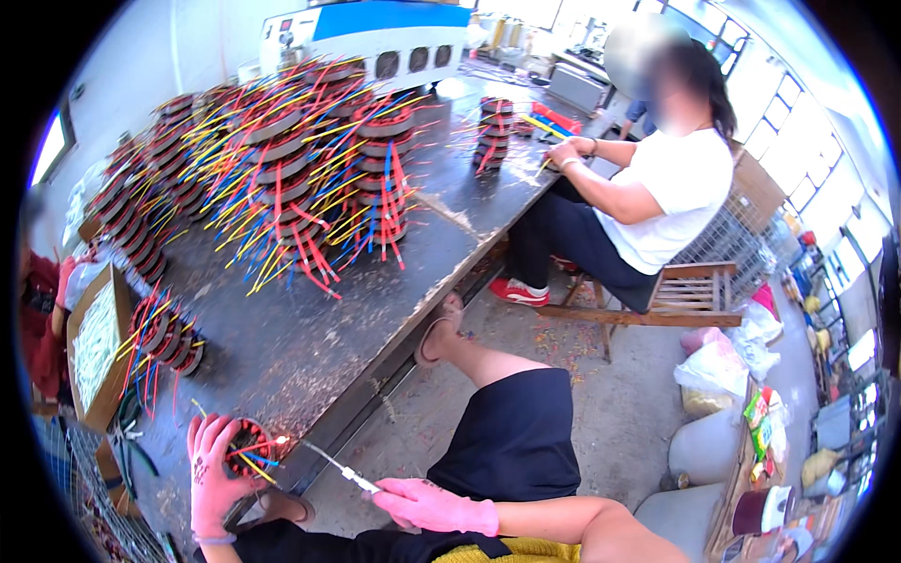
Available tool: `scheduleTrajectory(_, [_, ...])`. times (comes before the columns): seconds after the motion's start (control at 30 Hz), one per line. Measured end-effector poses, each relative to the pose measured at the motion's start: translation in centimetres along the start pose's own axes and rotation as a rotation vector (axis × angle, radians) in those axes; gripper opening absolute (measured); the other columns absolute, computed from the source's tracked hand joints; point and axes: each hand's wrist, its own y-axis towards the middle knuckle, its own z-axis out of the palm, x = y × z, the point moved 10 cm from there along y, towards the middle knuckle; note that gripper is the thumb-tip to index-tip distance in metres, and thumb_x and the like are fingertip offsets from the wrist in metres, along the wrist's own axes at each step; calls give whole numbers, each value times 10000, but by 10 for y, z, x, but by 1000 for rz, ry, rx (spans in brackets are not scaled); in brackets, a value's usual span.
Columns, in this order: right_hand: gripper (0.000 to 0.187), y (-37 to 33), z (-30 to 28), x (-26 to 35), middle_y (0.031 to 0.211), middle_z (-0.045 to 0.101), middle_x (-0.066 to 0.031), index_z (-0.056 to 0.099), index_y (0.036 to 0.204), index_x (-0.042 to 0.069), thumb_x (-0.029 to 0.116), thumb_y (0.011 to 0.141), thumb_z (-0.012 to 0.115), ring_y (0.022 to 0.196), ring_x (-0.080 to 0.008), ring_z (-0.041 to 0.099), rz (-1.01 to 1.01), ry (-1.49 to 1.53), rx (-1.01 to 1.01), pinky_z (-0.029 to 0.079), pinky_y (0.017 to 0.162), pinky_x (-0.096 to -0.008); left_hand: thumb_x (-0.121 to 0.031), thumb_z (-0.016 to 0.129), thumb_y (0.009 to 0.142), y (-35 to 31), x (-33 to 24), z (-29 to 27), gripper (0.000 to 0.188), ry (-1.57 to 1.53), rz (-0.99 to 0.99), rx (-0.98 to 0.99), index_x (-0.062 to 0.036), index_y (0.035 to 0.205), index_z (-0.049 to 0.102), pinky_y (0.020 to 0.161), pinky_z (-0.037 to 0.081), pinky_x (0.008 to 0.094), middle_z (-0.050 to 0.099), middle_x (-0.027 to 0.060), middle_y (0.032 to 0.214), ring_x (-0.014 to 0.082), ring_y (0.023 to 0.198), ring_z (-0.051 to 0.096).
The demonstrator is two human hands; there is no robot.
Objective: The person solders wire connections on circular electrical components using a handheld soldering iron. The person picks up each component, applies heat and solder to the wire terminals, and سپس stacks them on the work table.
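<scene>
My left hand [212, 477], in a pink glove, is closed round a small motor stator [246, 450] at the table's near edge. Red windings fill the ring, and yellow, blue and red leads stick out of it. In my right hand [436, 505], also gloved in pink, is a thin metal torch-like tool [327, 457] with a white collar. Its far end reaches the stator's right side, where a bright orange glow shows. Whether that glow is a flame or hot metal I cannot make out. A short stack of stators [167, 338] stands beyond my left hand.
Tall stacks of stators [282, 174] with bristling leads crowd the dark table [282, 357]. A carton of pale sleeves [97, 347] and black-handled pliers [136, 446] lie at the left. On the right a co-worker [648, 188] sits on a wooden chair [694, 291], handling leads.
</scene>
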Motion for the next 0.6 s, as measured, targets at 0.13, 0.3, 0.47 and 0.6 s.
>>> scheduleTrajectory(0.13, [329,2,1,-5,626,462,20,534,958,66,373,1040,450,557,-101,437,14,-38,-2,386,534,-296,-176,883,292,-1,4,2,1006,8,32,-10,-58,1248,595,1194,247,503,558,113,1322,369,1361,401])
scheduleTrajectory(0.3, [362,4,0,-10,628,490,4,546,982,65,410,1032,446,550,-109,459,2,-78,-16,395,530,-306,-180,884,308,0,7,6,1003,3,29,3,-57,1259,590,1198,238,506,558,107,1322,361,1361,403])
scheduleTrajectory(0.47, [360,5,1,-9,634,482,7,551,996,72,414,1031,444,553,-111,453,-13,-78,-15,396,538,-301,-188,882,314,-1,5,3,1005,10,38,-10,-60,1266,586,1196,240,509,558,109,1319,365,1355,410])
scheduleTrajectory(0.6, [358,3,2,-7,641,478,13,550,999,77,419,1030,449,561,-107,450,11,-63,-5,395,541,-298,-215,882,329,-1,7,4,993,16,21,14,-60,1264,585,1193,245,512,557,112,1313,368,1347,415])
